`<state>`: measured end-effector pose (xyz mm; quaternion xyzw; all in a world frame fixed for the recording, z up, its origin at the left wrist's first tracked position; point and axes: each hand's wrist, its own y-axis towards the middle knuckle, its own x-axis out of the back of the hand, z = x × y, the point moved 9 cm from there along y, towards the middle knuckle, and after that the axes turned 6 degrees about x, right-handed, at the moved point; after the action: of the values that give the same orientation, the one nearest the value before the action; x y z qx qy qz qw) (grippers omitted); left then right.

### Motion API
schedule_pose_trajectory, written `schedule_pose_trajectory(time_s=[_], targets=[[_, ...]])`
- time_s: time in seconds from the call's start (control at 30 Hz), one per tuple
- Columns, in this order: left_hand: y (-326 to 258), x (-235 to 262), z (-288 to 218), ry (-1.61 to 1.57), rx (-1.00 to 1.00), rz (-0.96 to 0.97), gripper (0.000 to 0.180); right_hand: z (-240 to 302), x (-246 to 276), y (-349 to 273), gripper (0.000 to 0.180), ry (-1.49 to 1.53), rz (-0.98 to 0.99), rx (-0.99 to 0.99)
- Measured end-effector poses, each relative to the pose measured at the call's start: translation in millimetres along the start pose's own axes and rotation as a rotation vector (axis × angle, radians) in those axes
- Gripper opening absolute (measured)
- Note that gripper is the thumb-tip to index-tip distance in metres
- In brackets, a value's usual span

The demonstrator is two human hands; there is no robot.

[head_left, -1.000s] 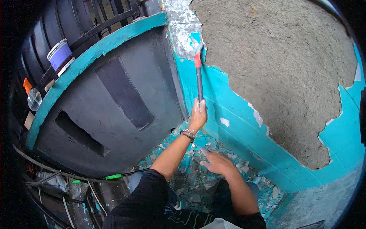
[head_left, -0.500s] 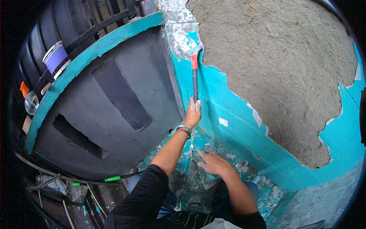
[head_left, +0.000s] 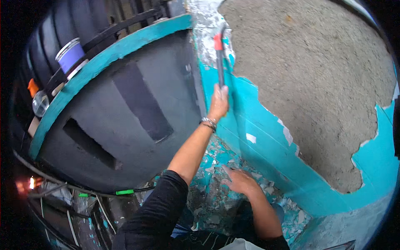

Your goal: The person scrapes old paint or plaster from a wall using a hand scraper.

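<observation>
Fingers (head_left: 224, 94) of your L hand (head_left: 218, 105) curl round the shaft of the long-handled scraper (head_left: 220, 68), below its red collar; exact thumb pos. can't be told. Scraper is at the L end of the turquoise wall (head_left: 271, 152), tip up by the wall's pale flaked strip (head_left: 204, 46); tip is blurred, contact unconf'd. R hand (head_left: 241, 182) is low in front of same wall, holding nothing: index extended, thumb apart, remaining fingers bunched, partly hidden.

Risks, as judged:

1. Skid. One-handed grip at long reach means ltd control; tip could jump off the strip onto the dark panel (head_left: 100, 100) L of the wall, or catch the ragged edge of the wall's rough grey patch (head_left: 308, 83).

2. Falling flakes. Loose bits at that edge could drop if pried; your R hand is bare & apparently lower than the tip, so poss. cuts.

3. Footing. Rubble (head_left: 208, 183) lies along the wall's base; pcs could shift underfoot if you lean in.

4. Snag/knock. Cable's green fitting (head_left: 124, 192) is well L of the wall; poss. trip if you step that way. Bucket (head_left: 71, 58) & spray bottle (head_left: 40, 102), by the curved ledge (head_left: 125, 43) L of the wall, could topple if jarred.
</observation>
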<state>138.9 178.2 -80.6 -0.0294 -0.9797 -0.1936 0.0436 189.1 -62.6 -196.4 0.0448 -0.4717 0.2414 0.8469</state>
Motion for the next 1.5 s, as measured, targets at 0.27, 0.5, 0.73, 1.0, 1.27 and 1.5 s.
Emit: schedule_pose_trajectory(time_s=[0.27,0.5,0.73,1.0,1.27,1.5], targets=[[-104,19,43,0.022,0.236,0.028,0.035,-4,39,-6,0.06,0.077,-0.281,0.022],[-182,12,38,-0.282,0.376,0.144,0.036,23,48,-1,0.075,0.332,-0.608,0.174],[-202,26,14,-0.11,0.325,0.318,0.05,29,33,6,0.06,0.426,-0.794,0.182],[-231,105,7,0.67,0.075,0.804,0.063,-17,61,1,0.054,0.249,-1.111,0.204],[-266,243,113,0.867,0.322,0.558,0.058,-67,59,38,0.056,0.412,-1.173,0.061],[-272,307,121,0.639,0.609,0.234,0.036,-51,55,69,0.054,0.24,-1.08,0.131]])
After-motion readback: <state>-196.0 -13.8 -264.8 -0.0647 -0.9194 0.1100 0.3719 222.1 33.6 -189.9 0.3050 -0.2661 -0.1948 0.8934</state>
